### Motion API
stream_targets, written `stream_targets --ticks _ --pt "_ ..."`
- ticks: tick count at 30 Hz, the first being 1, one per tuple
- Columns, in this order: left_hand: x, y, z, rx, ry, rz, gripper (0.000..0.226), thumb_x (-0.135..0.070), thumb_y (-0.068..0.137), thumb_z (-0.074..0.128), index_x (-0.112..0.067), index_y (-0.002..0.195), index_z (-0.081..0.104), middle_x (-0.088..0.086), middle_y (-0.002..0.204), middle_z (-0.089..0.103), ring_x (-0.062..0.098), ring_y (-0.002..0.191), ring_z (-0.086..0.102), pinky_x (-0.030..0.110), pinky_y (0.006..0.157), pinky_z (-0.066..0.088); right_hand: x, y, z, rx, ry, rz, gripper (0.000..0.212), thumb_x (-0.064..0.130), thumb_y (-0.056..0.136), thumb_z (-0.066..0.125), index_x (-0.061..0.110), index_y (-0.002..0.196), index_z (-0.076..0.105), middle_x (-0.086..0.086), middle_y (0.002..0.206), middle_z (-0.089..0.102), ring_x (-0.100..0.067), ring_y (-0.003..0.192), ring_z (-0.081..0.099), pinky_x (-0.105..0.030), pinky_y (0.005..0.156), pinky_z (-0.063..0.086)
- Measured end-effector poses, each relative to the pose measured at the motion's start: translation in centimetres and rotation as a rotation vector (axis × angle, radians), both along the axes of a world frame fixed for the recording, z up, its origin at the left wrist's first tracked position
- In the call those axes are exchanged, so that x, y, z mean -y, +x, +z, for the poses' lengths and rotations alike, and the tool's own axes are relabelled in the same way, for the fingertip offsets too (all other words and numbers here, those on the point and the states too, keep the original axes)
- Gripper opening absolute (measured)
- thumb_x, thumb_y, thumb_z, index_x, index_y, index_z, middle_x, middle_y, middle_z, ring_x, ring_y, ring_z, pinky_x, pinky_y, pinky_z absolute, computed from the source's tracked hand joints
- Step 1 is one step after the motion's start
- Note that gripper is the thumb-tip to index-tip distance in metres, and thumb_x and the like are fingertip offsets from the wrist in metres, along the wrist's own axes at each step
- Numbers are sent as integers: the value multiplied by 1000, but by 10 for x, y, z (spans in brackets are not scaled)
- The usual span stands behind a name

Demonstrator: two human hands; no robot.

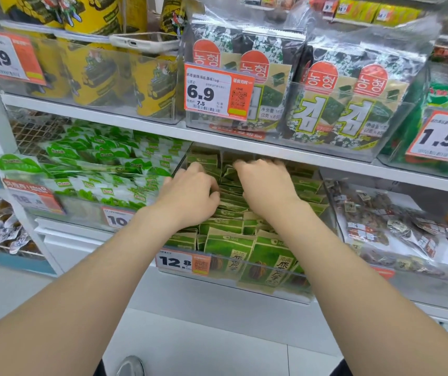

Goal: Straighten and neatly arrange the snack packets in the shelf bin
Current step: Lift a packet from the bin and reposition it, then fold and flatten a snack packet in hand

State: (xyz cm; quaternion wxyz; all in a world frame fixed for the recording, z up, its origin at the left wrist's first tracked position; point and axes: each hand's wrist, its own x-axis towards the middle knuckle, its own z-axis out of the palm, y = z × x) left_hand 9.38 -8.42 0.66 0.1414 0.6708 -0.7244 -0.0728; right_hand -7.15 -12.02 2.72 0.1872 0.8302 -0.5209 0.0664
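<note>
Your left hand (190, 191) and right hand (266, 185) are sunk side by side in the snack packets (228, 249) of the clear shelf bin (244, 284).

That bin sits under the white shelf board (108, 116), with its front wall out at the shelf's front edge and a bin of green-and-white packets (103, 169) just beside it on the left. Green-and-tan packets fill it: the front rows stand upright, while those round your hands lean unevenly. Your left fingers curl round packet tops near the middle. Your right fingers bend over packets further back, blurred, so you cannot tell whether they grip anything. An orange 12.8 price tag (182, 263) hangs at the bin's front left corner.
</note>
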Motion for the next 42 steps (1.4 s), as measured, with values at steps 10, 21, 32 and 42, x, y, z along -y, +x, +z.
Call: stream_targets --ticks 10,21,32,42 --pt "-2 -1 -9 29 -6 -12 36 -37 108 42 -26 135 64 6 143 47 34 131 46 54 107 35 35 28 -5 -108 399 -215 38 26 105 40 17 139 55 -16 141 59 -37 142 43 -60 123 17" --pt "-2 -2 -11 80 12 -4 34 -34 109 36 -15 127 58 9 141 46 35 128 46 56 104 39 5 30 -2 99 448 -68 23 30 110 39 14 103 53 -10 105 63 -28 88 59 -41 81 47" --pt "1 2 -9 34 -7 -18 36 -35 108 41 -9 125 59 12 135 49 38 128 48 55 105 44 30 37 -9 291 271 -96 46 38 107 37 13 142 52 -19 147 53 -41 136 48 -55 118 33" --pt "-1 5 -10 30 -33 -55 35 -35 109 38 -17 119 66 8 125 52 35 119 53 56 102 47 28 30 -10 81 380 -138 66 53 111 22 7 149 51 -21 162 34 -39 144 39 -54 116 25"
